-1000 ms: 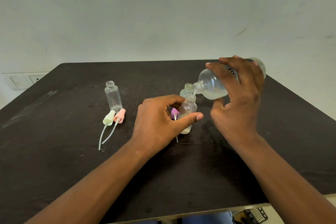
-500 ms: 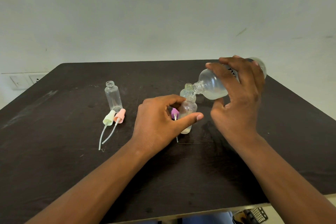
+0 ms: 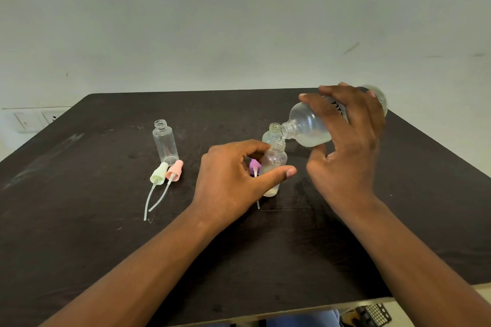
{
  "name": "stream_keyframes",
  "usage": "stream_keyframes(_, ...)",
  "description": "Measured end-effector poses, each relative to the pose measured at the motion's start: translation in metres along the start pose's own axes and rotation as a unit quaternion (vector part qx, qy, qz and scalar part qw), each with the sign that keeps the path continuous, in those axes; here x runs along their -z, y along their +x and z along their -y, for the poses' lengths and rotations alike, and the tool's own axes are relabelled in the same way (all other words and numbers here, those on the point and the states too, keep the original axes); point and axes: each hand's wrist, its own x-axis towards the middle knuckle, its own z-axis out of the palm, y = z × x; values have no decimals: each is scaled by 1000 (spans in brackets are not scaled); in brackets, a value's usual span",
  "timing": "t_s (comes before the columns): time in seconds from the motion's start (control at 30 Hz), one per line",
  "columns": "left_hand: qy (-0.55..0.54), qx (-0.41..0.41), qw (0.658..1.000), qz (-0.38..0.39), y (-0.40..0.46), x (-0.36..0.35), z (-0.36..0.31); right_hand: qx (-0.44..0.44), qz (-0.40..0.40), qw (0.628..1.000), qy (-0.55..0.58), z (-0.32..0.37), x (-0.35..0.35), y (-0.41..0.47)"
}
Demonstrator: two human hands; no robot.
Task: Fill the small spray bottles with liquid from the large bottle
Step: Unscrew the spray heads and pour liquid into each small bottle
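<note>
My right hand [image 3: 345, 146] grips the large clear bottle [image 3: 308, 127], tipped to the left with its mouth just over the neck of a small clear spray bottle [image 3: 275, 164]. My left hand [image 3: 233, 180] holds that small bottle upright on the dark table [image 3: 79, 233] between thumb and fingers. A little liquid lies at its bottom. A second small open bottle [image 3: 273, 133] stands right behind it. A third small bottle [image 3: 164, 142], open and upright, stands to the left.
Three spray caps with dip tubes lie on the table: a green cap [image 3: 159, 173] and a pink cap [image 3: 174, 170] side by side near the left bottle, a purple cap [image 3: 254, 166] beside my left hand. A wall socket [image 3: 32, 119] is at the far left.
</note>
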Motion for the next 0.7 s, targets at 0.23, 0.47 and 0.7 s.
stream_keyframes(0.23,-6,2,1000,1,0,0,-1,2,-1,1000,-2,-2,-1,0)
stream_keyframes(0.47,-5,5,1000,-2,0,-1,0,2,-6,1000,1,-2,-1,1)
stream_keyframes(0.7,1,3,1000,4,0,0,-1,6,-7,1000,-4,-2,-1,0)
